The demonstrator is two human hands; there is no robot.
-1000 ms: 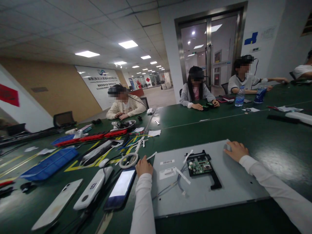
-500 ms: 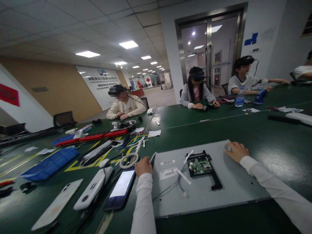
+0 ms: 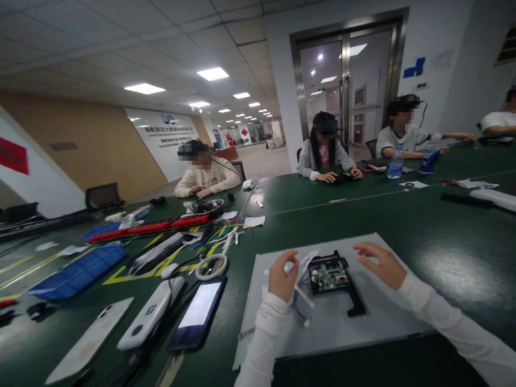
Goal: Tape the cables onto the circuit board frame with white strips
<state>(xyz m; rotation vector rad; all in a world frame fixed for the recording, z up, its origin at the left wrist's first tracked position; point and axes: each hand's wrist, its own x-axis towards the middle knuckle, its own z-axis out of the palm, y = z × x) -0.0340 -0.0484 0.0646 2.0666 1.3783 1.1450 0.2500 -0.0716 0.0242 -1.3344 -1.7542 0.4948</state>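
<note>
A flat grey panel [image 3: 363,317] lies on the green table [image 3: 443,226] in front of me. On it sits a small green circuit board [image 3: 329,276] in a black bracket, with thin grey cables and white tape strips beside it. My left hand [image 3: 282,279] hovers over the panel just left of the board, fingers curled near a white tape strip; whether they pinch it is unclear. My right hand [image 3: 381,262] floats above the panel's far right part, fingers spread and holding nothing.
Left of the panel lie a lit phone [image 3: 199,312], a white phone [image 3: 91,341], a white device [image 3: 151,314], a tape roll [image 3: 210,265], coloured wires and a blue tray [image 3: 76,271]. Three people sit at the far side; a water bottle [image 3: 395,161] stands there.
Both hands left the panel's far corners and came inward over it toward the circuit board. The panel has shifted slightly, its left edge now angled.
</note>
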